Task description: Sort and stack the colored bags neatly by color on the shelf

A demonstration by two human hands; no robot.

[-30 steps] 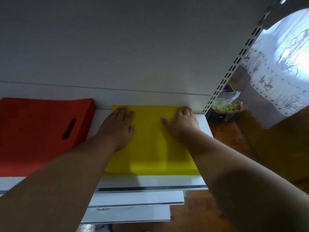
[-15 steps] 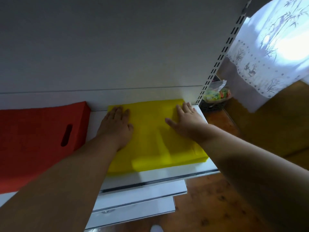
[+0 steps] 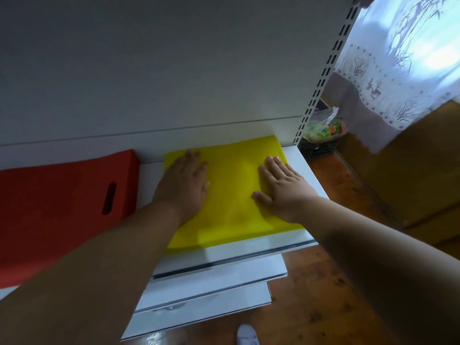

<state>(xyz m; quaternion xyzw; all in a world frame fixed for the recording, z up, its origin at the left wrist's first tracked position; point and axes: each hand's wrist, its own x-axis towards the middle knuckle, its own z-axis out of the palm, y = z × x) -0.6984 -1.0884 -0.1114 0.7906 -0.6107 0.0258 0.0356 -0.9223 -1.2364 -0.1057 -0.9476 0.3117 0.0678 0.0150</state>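
Step in hand, as I read it: flattening and squaring the yellow bags (image 3: 231, 192) on the shelf (image 3: 302, 170). To do it well I'd press down evenly with both palms, nudge the stack so its back edge runs along the rear panel (image 3: 149, 70), and keep the side edges parallel to the red bags (image 3: 57, 207). I'd push lightly, since the top sheet looks thin and could slide or wrinkle.

Grip: no pinch anywhere. Left hand (image 3: 184, 188) lies flat, fingers straight and together, on the stack's left part. Right hand (image 3: 281, 190) lies flat on the right part, fingers straight, thumb spread toward the middle. Both only press; neither holds anything.

Position: the yellow stack sits at the shelf's right end, back corner near the slotted upright (image 3: 321, 80). The red stack lies to its left, apart, with bare shelf between.
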